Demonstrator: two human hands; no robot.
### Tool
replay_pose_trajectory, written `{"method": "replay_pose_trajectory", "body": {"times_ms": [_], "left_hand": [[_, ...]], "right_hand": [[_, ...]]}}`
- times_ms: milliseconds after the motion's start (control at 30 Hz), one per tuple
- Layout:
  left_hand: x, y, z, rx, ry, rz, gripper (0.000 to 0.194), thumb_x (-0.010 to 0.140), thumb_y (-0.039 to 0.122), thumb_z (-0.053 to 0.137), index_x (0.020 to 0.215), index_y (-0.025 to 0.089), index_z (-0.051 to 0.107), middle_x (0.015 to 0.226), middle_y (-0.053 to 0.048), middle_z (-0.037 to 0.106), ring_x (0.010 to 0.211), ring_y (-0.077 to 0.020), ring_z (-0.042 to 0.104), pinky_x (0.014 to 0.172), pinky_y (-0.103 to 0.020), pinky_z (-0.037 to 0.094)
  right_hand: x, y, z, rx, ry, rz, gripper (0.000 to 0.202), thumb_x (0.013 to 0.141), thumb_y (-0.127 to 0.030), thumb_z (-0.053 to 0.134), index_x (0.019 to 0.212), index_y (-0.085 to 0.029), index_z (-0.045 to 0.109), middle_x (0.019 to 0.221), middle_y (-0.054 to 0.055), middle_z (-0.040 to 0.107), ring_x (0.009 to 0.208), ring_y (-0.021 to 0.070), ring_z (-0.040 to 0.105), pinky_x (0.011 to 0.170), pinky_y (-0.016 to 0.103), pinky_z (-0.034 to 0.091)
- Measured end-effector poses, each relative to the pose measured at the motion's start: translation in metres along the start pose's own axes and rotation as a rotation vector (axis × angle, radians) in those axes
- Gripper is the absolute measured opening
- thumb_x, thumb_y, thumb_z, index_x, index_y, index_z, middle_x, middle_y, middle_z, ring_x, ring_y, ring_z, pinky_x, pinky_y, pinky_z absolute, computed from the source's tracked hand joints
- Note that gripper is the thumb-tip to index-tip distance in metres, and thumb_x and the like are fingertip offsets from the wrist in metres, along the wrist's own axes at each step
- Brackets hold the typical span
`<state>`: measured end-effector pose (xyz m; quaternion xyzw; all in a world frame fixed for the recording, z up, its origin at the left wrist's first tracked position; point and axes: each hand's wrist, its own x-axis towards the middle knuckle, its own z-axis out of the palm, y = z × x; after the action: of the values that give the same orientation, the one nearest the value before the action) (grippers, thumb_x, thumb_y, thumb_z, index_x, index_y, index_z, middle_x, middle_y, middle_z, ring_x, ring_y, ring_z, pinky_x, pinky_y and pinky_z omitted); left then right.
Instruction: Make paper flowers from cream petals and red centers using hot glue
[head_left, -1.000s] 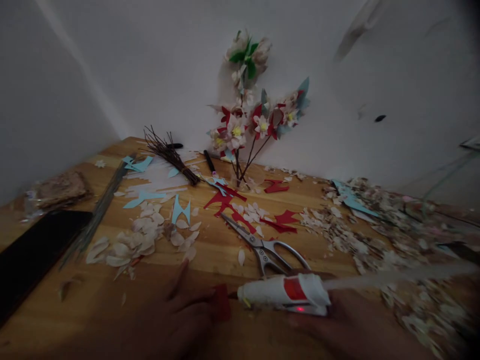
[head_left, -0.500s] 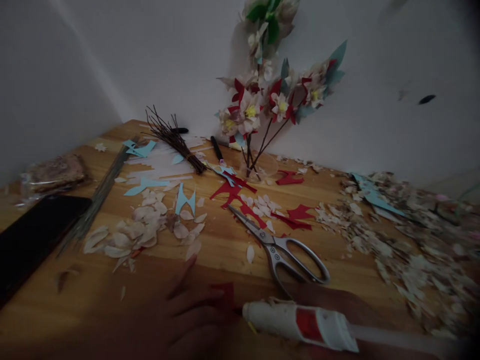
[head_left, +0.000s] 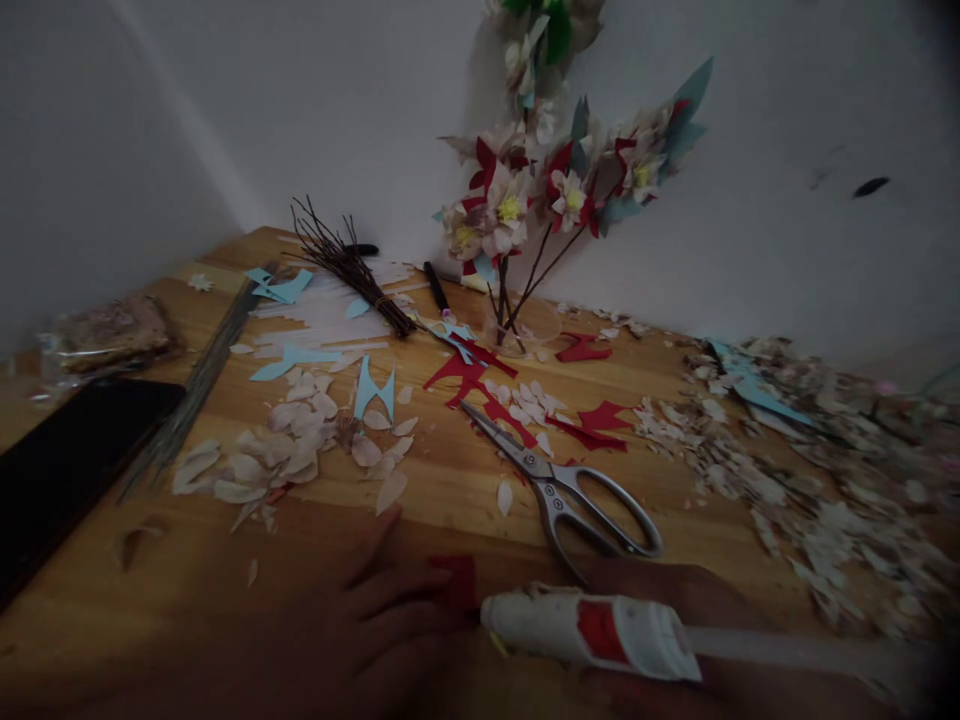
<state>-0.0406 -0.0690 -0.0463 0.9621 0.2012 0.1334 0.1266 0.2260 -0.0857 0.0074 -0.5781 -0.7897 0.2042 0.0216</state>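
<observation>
Glue gun (head_left: 544, 625) has edged nearer you, right hand (head_left: 701, 597) wrapped round it, scissors (head_left: 551, 485) just beyond; left hand (head_left: 394, 622) half-spread over red paper (head_left: 460, 578), likely steadying it, grip unclear.

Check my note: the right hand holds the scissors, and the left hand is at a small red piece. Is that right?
Not quite: the right hand holds the white glue gun; the scissors lie on the table beyond it, as the head view shows. The left hand is at a small red piece, as you say.
</observation>
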Motion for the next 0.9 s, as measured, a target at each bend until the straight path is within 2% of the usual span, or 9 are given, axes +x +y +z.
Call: {"method": "replay_pose_trajectory", "body": {"times_ms": [67,233,367,500,600,767,900], "left_hand": [[0.000,-0.002,-0.003,0.006,-0.021,0.023,0.031,0.084,0.014,0.055,0.115,0.017,0.056,0.119,0.000,0.066,0.118,-0.0140,0.051,0.112,-0.029,0.021],[0.002,-0.002,-0.006,-0.018,-0.036,0.013,0.030,0.086,0.017,0.053,0.116,0.019,0.056,0.119,0.002,0.066,0.118,-0.0135,0.051,0.111,-0.028,0.023],[0.002,-0.001,-0.003,-0.032,-0.028,-0.016,0.034,0.087,0.017,0.050,0.120,0.020,0.052,0.121,0.003,0.064,0.120,-0.0124,0.050,0.110,-0.026,0.026],[0.001,-0.001,-0.002,-0.051,-0.039,-0.009,0.031,0.091,0.020,0.043,0.121,0.020,0.051,0.124,0.002,0.062,0.123,-0.0124,0.046,0.111,-0.027,0.024],[0.001,-0.001,-0.003,-0.039,-0.054,-0.015,0.031,0.090,0.021,0.045,0.120,0.019,0.052,0.121,0.001,0.064,0.121,-0.0123,0.048,0.108,-0.024,0.028],[0.003,-0.001,-0.004,-0.057,-0.058,-0.015,0.029,0.089,0.019,0.048,0.117,0.019,0.054,0.119,0.000,0.066,0.122,-0.0144,0.048,0.111,-0.032,0.025],[0.003,-0.003,-0.003,-0.070,-0.057,-0.013,0.029,0.088,0.020,0.049,0.117,0.019,0.055,0.120,0.000,0.065,0.121,-0.0150,0.049,0.112,-0.032,0.022]], "right_hand": [[0.004,-0.004,-0.005,-0.016,0.001,0.011,0.008,0.065,-0.036,0.069,0.069,-0.029,0.067,0.067,0.000,0.073,0.056,0.0215,0.068,0.049,0.027,0.054],[0.004,-0.005,-0.005,0.076,-0.030,0.025,0.002,0.066,-0.030,0.067,0.065,-0.030,0.065,0.065,-0.003,0.072,0.057,0.0190,0.068,0.046,0.023,0.051],[0.006,-0.004,-0.004,0.187,-0.076,0.063,0.005,0.070,-0.034,0.065,0.066,-0.031,0.067,0.064,-0.003,0.072,0.055,0.0180,0.067,0.045,0.021,0.051],[0.009,-0.002,-0.005,0.201,-0.074,0.050,0.005,0.073,-0.032,0.064,0.070,-0.030,0.068,0.073,-0.002,0.073,0.065,0.0191,0.069,0.054,0.022,0.054],[0.013,-0.002,-0.006,0.223,-0.094,0.035,0.007,0.076,-0.029,0.061,0.074,-0.030,0.068,0.076,-0.004,0.072,0.067,0.0173,0.068,0.058,0.020,0.054],[0.017,-0.006,-0.009,0.321,-0.097,0.085,0.014,0.075,-0.028,0.059,0.081,-0.035,0.069,0.081,-0.007,0.073,0.070,0.0170,0.069,0.063,0.021,0.055],[0.019,-0.007,-0.009,0.332,-0.102,0.104,0.015,0.074,-0.028,0.058,0.080,-0.035,0.069,0.081,-0.006,0.074,0.072,0.0203,0.069,0.063,0.024,0.056]]}}
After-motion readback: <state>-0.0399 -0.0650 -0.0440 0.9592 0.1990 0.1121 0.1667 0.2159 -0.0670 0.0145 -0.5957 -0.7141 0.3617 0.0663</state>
